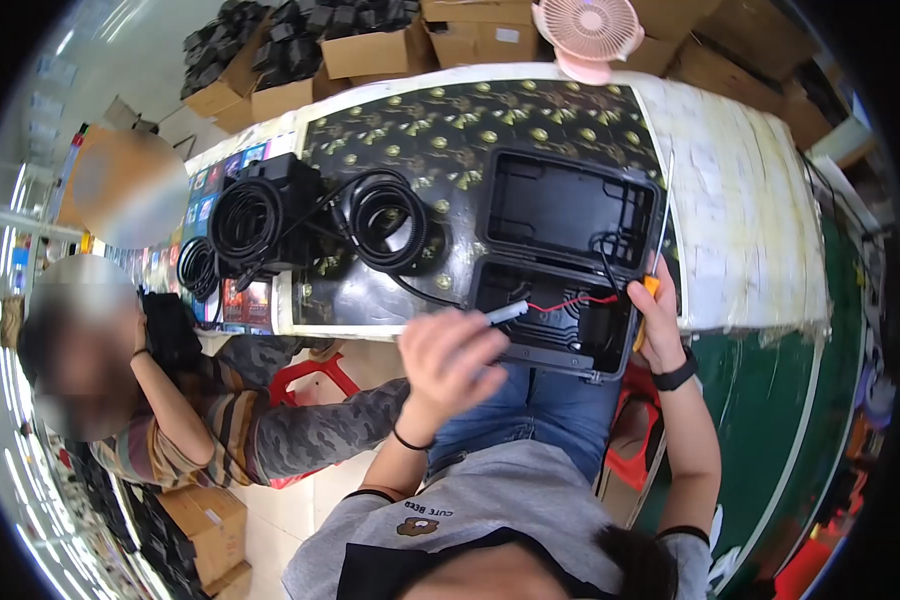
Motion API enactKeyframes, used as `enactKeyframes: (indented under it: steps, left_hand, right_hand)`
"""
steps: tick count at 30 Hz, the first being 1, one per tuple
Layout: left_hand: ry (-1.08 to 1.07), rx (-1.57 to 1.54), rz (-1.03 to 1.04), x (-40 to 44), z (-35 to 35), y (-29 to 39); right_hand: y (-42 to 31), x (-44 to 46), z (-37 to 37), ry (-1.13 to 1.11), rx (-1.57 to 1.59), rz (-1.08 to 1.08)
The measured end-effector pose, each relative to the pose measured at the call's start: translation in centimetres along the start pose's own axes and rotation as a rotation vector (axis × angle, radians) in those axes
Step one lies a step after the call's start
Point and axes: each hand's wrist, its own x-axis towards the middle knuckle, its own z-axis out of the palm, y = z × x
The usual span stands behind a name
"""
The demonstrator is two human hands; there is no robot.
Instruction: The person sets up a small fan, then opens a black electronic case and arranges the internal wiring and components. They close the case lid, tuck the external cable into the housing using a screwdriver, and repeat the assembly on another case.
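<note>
A black plastic case [560, 345] lies with its lid [573, 208] opened back, at the table's front edge. Inside it, a thin red wire [560, 303] runs to a pale bluish-white tube-shaped piece [507, 313]. My left hand [453, 362] is beside the case's left wall, near that piece; its fingers are blurred, so I cannot tell whether they grip anything. At the case's right side, my right hand [658, 325] is closed around a screwdriver [651, 286] with an orange handle, its long thin shaft pointing away from me. A black cable [425, 291] enters the case from the left.
Coiled black cables [385, 220] lie left of the case, with more coils [247, 220] against black boxes beyond. A pink fan [588, 35] stands at the table's back edge. Cardboard boxes [375, 55] of black parts sit behind. Another person [195, 430] sits at my left.
</note>
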Motion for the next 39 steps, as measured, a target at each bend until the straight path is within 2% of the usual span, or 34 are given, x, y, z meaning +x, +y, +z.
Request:
enactKeyframes:
  steps: [3, 4, 8, 15, 18, 22, 28, 31, 34, 37, 39]
  left_hand:
    - [-0.020, -0.146, -0.274, -0.6, -0.8, -2.4]
    - [0.008, -0.279, -0.339, -0.8, -0.8, -2.6]
    - [-0.186, -0.266, -0.219, -1.0, -1.4, -3.6]
    - [-0.143, -0.254, -0.171, -0.9, 1.3, -1.9]
    - [-0.115, -0.281, -0.250, -1.1, 2.3, -1.5]
    - [-0.079, -0.301, -0.237, -1.5, 2.7, -1.6]
    - [0.049, -0.543, -0.367, -2.9, 4.1, -0.6]
    - [0.031, -0.471, -0.399, -2.9, 4.3, -0.1]
    - [-0.093, -0.426, -0.534, -1.9, 3.9, 0.7]
    - [-0.077, -0.454, -0.554, -1.5, 4.0, 1.0]
    - [0.016, -0.584, -0.535, -1.6, 4.6, 0.8]
  right_hand:
    - [-0.3, 0.0, 0.3, -0.014, 0.007, -0.023]
    - [-0.3, 0.0, 0.2, -0.026, 0.000, -0.027]
    - [-1.0, 0.5, -0.4, -0.053, -0.095, -0.080]
    - [-2.3, 0.7, -1.4, -0.075, -0.232, -0.129]
    - [-2.3, 0.9, -1.5, -0.066, -0.237, -0.143]
    - [-2.4, 0.7, -1.4, -0.061, -0.259, -0.149]
    - [-2.1, 0.7, -1.7, -0.047, -0.270, -0.196]
    - [-2.3, 0.5, -1.4, -0.037, -0.300, -0.207]
    - [-1.7, 0.7, -1.8, -0.024, -0.358, -0.291]
    - [-1.6, 0.6, -1.7, 0.010, -0.371, -0.325]
    - [-1.7, 0.3, -1.2, 0.039, -0.337, -0.331]
